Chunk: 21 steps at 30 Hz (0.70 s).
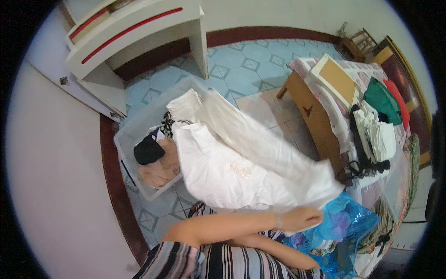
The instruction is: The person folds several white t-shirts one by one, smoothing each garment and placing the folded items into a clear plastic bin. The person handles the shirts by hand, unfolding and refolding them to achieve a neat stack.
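Observation:
My left hand [302, 219] is closed on the near edge of a white long-sleeved garment [223, 174]. The cloth stretches from the hand to the left, over the right part of a clear plastic bin [127, 139], and is blurred at its right end. A small sparkly print [241, 170] marks its middle. My right forearm crosses under my left one; the right hand is hidden behind it. Inside the bin lie a black folded cloth [149, 150], a tan garment [158, 171] and a black-and-white patterned cloth [167, 125].
To my right, a blue plastic bag [348, 254] holds clothes. A wooden bed [313, 118] carries a framed board [336, 82], folded white clothes [381, 139], and green [381, 101] and red cloths [399, 101]. A white desk [139, 38] stands ahead on the tiled floor [240, 66].

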Each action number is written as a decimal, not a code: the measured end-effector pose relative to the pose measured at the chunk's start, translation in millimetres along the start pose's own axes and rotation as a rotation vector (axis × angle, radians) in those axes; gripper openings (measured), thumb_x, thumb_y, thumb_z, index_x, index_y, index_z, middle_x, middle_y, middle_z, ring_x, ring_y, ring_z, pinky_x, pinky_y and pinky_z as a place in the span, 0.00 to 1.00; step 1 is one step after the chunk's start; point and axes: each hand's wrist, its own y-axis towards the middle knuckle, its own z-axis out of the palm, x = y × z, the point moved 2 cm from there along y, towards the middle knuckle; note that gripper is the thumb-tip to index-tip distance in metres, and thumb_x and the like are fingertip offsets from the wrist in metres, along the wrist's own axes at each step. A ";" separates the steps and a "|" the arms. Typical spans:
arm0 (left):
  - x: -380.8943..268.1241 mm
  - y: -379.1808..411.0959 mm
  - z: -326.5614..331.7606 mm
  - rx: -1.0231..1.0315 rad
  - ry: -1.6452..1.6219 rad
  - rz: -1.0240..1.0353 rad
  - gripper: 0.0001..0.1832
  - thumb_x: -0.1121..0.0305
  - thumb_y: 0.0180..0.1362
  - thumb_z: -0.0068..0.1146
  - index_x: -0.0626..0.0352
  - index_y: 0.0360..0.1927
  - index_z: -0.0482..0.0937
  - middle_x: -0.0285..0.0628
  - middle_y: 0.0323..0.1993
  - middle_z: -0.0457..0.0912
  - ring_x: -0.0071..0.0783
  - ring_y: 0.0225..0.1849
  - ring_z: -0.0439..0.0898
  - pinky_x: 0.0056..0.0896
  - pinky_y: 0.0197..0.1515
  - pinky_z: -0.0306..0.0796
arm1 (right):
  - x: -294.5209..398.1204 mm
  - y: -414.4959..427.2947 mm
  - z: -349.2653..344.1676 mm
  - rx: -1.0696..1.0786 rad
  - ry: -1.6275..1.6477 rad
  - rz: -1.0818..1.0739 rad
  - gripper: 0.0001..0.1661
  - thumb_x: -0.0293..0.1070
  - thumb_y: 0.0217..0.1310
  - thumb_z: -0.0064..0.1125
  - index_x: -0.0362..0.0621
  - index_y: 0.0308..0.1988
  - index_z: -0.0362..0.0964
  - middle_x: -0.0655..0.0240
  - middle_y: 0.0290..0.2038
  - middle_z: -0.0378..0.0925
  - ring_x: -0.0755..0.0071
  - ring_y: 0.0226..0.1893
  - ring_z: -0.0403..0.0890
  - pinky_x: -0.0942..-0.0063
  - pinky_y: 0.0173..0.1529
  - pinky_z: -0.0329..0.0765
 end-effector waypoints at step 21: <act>73.6 -242.8 -130.7 -1.435 -0.528 -0.512 0.16 0.66 0.54 0.48 0.63 0.44 0.68 0.41 0.41 0.73 0.25 0.43 0.71 0.23 0.44 0.64 | -142.7 -124.8 -50.2 -1.188 1.192 0.618 0.24 0.45 0.52 0.51 0.36 0.42 0.67 0.63 0.34 0.74 0.69 0.34 0.75 0.76 0.40 0.71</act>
